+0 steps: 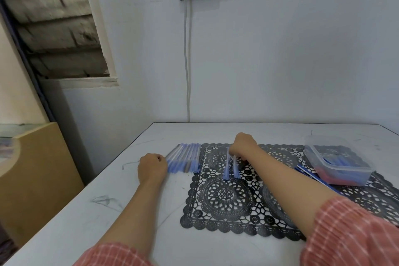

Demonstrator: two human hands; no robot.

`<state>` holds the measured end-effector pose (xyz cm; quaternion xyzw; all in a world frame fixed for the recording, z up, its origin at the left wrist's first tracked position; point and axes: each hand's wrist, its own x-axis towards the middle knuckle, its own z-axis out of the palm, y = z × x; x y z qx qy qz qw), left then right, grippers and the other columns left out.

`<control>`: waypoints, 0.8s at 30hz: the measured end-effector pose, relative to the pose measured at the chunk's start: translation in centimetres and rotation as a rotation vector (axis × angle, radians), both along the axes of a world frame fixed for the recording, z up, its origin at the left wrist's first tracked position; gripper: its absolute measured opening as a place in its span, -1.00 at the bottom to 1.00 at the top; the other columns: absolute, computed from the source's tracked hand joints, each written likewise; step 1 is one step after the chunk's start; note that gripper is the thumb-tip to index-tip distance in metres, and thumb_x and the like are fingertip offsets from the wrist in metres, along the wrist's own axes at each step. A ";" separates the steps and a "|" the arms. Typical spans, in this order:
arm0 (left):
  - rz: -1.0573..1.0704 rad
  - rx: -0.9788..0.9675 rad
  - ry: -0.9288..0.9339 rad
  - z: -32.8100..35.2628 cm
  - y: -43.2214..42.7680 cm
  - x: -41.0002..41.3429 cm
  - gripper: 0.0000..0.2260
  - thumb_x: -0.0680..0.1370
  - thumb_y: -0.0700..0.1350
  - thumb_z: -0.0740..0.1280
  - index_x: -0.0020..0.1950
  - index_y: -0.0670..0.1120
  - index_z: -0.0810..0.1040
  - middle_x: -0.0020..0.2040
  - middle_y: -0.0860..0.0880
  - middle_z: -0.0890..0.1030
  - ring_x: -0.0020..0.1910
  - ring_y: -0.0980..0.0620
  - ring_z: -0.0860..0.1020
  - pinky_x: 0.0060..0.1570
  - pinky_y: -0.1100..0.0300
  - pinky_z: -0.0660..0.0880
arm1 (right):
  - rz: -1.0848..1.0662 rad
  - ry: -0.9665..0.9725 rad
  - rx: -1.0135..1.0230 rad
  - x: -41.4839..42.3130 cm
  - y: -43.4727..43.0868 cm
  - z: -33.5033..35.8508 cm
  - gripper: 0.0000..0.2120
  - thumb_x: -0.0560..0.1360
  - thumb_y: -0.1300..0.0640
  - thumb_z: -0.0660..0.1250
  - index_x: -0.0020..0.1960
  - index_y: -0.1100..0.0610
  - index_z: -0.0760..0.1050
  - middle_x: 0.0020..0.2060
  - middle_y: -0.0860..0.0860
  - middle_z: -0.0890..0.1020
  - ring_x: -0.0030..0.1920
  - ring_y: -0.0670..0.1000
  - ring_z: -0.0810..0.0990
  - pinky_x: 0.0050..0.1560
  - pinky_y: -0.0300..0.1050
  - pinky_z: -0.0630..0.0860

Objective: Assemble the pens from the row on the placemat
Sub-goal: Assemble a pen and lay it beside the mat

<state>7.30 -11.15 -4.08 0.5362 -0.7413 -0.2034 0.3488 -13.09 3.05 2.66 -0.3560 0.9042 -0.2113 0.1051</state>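
A black lace placemat [226,207] lies on the white table. Two blue pens [231,167] lie side by side on its far left part, caps toward me. My right hand [244,146] reaches over their far ends with fingers curled down onto them. A row of several blue capped pens [185,157] lies on the table just left of the mat. My left hand [152,167] rests as a fist against the left side of that row; whether it grips a pen is hidden.
A clear plastic box [339,163] holding blue and red pen parts stands at the mat's right end, on a blue flat item [313,177]. The table's left edge [103,170] drops off beside a wooden board. A cable hangs down the wall behind.
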 end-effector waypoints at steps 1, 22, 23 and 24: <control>0.003 0.000 -0.002 0.0 0.1 0.0 -0.69 0.49 -0.27 0.18 -0.45 -0.11 0.25 -0.50 -0.04 0.27 -0.52 0.03 0.18 -0.50 0.20 0.15 | -0.005 0.001 0.009 -0.1 -0.1 -0.1 -0.73 0.44 0.29 0.25 -0.38 0.15 0.25 -0.44 0.00 0.34 -0.49 -0.04 0.30 -0.49 -0.25 0.26; -0.389 -0.284 0.043 3.7 5.2 -2.7 -0.79 0.60 -0.11 0.23 0.14 -0.10 0.60 0.04 -0.02 0.60 0.02 0.06 0.50 0.03 0.22 0.39 | 0.015 -0.537 -0.540 -1.1 3.2 3.2 -0.80 0.44 0.41 0.26 0.04 0.24 0.46 -0.36 0.17 0.51 -0.55 0.08 0.45 -0.49 -0.17 0.49; -0.436 -0.272 0.067 4.1 6.3 -3.1 -0.80 0.60 -0.09 0.23 0.13 -0.09 0.60 -0.01 0.00 0.62 -0.07 0.09 0.52 -0.03 0.22 0.43 | 0.027 -0.545 -0.576 -0.9 3.8 3.5 -0.81 0.45 0.40 0.25 0.04 0.24 0.46 -0.37 0.18 0.52 -0.55 0.08 0.47 -0.46 -0.14 0.50; -0.479 -0.252 0.095 4.4 7.2 -3.4 -0.80 0.59 -0.06 0.24 0.12 -0.07 0.60 -0.07 0.03 0.63 -0.15 0.13 0.54 -0.09 0.24 0.46 | 0.041 -0.559 -0.605 -0.7 4.2 3.8 -0.82 0.46 0.40 0.26 0.03 0.24 0.46 -0.39 0.19 0.53 -0.56 0.08 0.49 -0.44 -0.12 0.52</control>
